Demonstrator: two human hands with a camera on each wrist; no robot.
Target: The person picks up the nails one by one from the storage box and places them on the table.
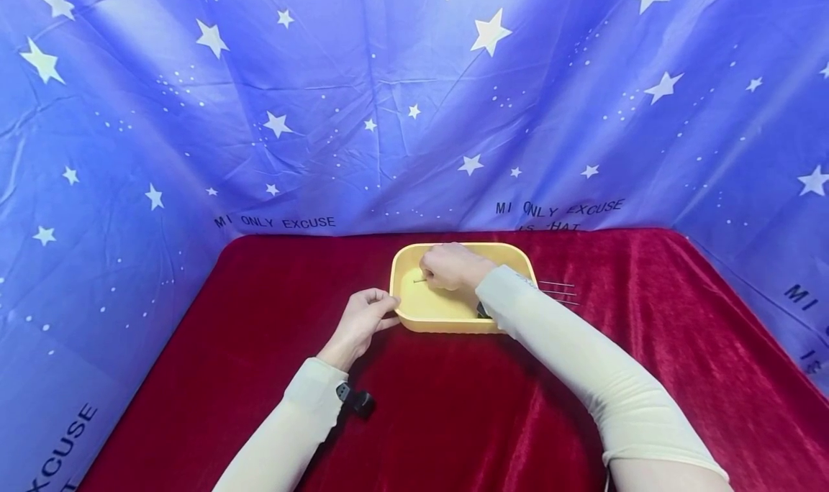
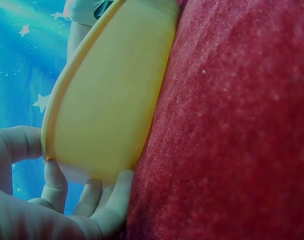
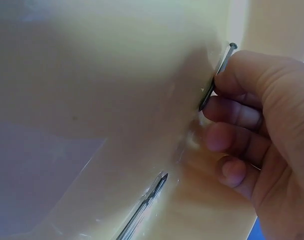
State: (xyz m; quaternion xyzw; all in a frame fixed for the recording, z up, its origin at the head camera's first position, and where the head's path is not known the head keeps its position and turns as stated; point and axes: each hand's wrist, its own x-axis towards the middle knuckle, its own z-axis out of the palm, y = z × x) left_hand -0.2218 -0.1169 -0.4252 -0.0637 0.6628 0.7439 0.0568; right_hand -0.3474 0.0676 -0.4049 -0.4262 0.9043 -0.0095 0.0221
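Inside a shallow yellow tray (image 1: 427,326) with rounded corners, my right hand (image 1: 453,267) pinches a dark metal nail (image 3: 207,95) between thumb and fingertips. The nail's flat head is up and its point down in the right wrist view, close to the tray's floor. Another nail (image 3: 144,207) lies on the tray floor below that hand. My left hand (image 1: 363,319) holds the tray's near left corner. In the left wrist view, one digit lies at the rim and the other fingertips (image 2: 123,182) curl against the outer wall (image 2: 107,115).
Several thin metal rods (image 1: 560,293) lie to the right of the tray on a red velvet cloth (image 1: 453,406). A blue star-printed curtain (image 1: 363,154) stands behind and on both sides. A black wrist camera (image 1: 359,403) sticks out from my left sleeve.
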